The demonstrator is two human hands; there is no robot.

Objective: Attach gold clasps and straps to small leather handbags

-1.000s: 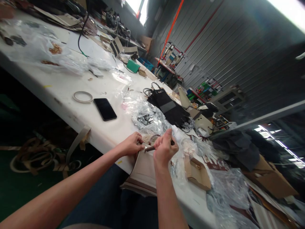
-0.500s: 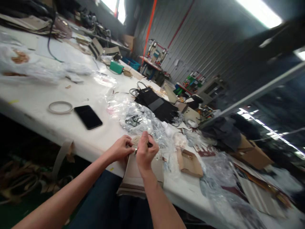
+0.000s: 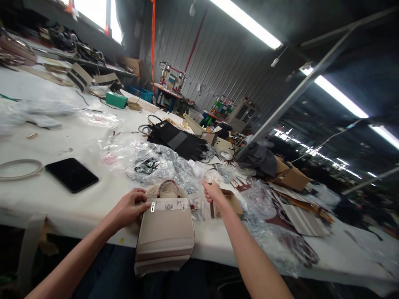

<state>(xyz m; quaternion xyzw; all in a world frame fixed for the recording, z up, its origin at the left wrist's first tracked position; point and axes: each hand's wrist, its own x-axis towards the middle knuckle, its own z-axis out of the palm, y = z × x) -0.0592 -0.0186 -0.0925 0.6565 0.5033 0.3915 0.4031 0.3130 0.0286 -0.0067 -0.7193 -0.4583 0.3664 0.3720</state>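
Currently, the beige handbag [image 3: 166, 234] is lying across the near edge of the white table [image 3: 104, 207], handle facing far. The left hand [image 3: 135, 207] is pinching its far left corner; the right hand [image 3: 213, 193], apart to the right, is gripping a dark flat tool [image 3: 212, 210] in its fist. Leftward, a black phone [image 3: 72, 174] is lying flat; crumpled clear plastic [image 3: 166, 160] is spreading beyond the bag.

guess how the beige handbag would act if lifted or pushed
The beige handbag is probably fairly stiff, as its front looks flat and straight-edged. Its handle likely holds its shape, curving in an arch. It might tip if pushed outward, since its lower end reaches past the edge of the white table.
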